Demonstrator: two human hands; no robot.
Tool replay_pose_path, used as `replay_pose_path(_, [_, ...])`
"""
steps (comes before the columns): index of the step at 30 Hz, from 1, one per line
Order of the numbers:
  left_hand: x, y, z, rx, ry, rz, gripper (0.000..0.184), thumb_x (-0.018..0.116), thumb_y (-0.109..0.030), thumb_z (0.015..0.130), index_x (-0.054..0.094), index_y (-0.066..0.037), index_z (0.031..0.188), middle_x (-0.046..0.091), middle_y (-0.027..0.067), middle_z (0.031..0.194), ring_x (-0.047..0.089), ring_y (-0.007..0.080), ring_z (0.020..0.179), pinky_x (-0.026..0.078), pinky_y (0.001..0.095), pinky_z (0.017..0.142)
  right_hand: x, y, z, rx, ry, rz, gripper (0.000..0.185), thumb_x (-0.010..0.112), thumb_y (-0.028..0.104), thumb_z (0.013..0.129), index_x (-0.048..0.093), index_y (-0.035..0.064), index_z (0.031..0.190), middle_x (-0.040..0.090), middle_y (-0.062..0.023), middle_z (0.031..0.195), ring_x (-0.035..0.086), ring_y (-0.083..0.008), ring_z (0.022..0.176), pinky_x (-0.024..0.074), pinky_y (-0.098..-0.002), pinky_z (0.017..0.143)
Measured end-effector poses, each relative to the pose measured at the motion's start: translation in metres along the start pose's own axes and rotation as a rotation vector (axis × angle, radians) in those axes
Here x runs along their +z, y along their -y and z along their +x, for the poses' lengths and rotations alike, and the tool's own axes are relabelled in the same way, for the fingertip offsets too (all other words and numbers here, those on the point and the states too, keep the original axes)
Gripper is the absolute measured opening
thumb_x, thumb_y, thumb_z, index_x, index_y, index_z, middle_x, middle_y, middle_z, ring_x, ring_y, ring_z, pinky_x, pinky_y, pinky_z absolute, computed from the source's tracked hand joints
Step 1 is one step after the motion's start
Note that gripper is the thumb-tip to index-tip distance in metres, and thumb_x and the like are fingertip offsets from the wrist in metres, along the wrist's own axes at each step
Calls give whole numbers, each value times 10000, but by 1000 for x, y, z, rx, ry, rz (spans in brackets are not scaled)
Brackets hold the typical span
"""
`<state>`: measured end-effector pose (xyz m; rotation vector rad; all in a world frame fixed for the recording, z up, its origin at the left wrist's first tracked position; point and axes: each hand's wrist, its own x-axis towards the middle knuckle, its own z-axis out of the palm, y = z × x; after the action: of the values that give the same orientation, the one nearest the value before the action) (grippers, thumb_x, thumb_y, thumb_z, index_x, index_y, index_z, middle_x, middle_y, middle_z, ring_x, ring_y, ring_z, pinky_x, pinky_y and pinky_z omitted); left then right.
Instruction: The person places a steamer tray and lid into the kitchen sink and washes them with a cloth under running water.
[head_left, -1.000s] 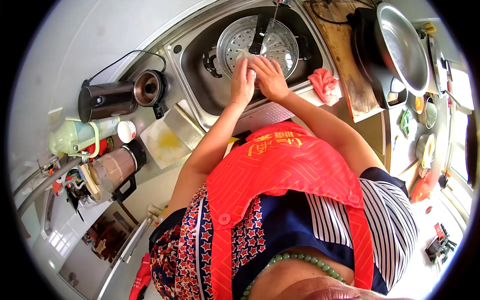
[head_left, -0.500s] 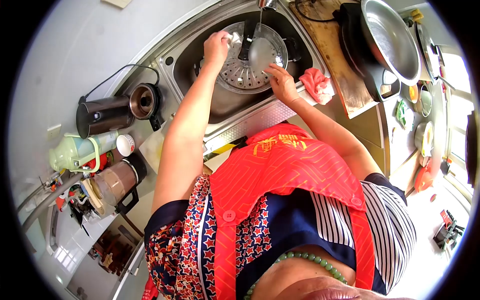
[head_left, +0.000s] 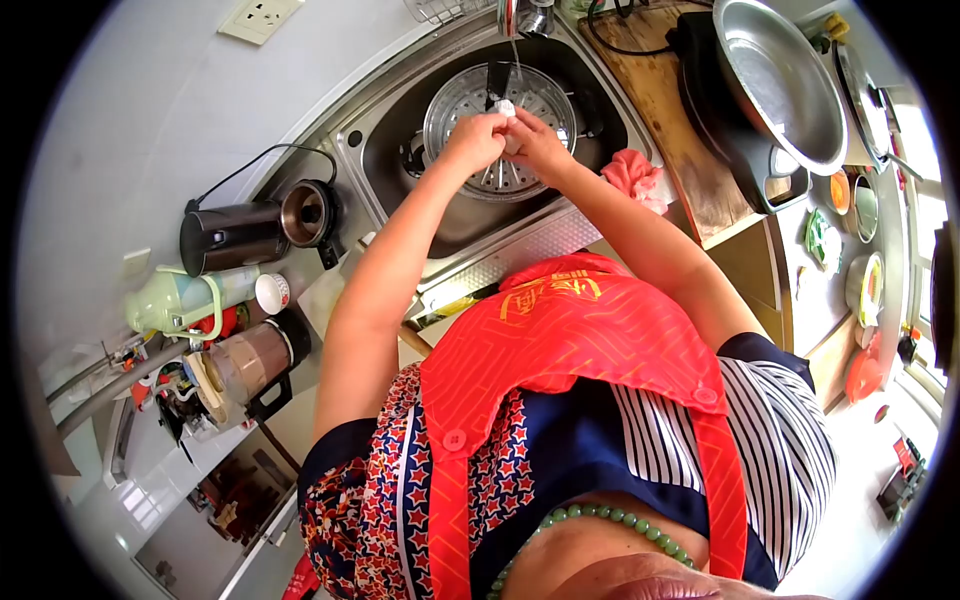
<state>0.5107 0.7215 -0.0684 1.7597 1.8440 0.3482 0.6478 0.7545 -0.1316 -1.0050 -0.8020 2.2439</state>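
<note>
Over the sink, my left hand (head_left: 474, 143) and my right hand (head_left: 540, 146) meet, both closed on a small crumpled white wad (head_left: 505, 107). It looks like cloth or paper; I cannot tell which, since the fingers hide most of it. Below them in the sink sits a round metal pan with a perforated steamer plate (head_left: 450, 110). A black handle-like piece (head_left: 497, 78) shows at the pan's far side, just beyond the wad. Water runs from the tap (head_left: 508, 20) into the pan.
A pink cloth (head_left: 632, 176) lies on the right rim of the sink (head_left: 450, 225). To the right, a wooden board (head_left: 690, 150) and a large steel bowl (head_left: 780, 85) stand close by. At left are an electric kettle (head_left: 232, 238) and a green thermos (head_left: 180, 300).
My left hand has moved right with the white wad, and my right hand has come in from the pan's near side and closed on it too. The camera view has shifted slightly.
</note>
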Motion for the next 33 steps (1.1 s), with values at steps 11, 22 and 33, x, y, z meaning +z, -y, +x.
replay_pose_path(11, [41,45,29,-326,-392,-78,537,747,-308,679,551,4,1070,588,188,1011,570,343,968,466,410,841,-27,33,52,-25,-237,128,192,664,171,825,588,39,942,610,-49,803,577,-163,643,452,-308,519])
replay_pose_path(22, [37,7,37,-438,-310,79,406,664,-195,723,495,42,1006,540,247,1036,554,409,957,471,464,807,-80,78,39,-146,-302,-60,244,635,204,838,599,12,982,616,-49,778,558,-127,644,435,-280,545])
replay_pose_path(33, [-11,40,14,-551,-263,-148,362,609,-232,702,553,75,886,632,239,863,627,359,819,479,418,748,-91,72,46,-172,-288,19,192,622,185,840,619,28,950,612,-24,776,546,-110,629,417,-256,532])
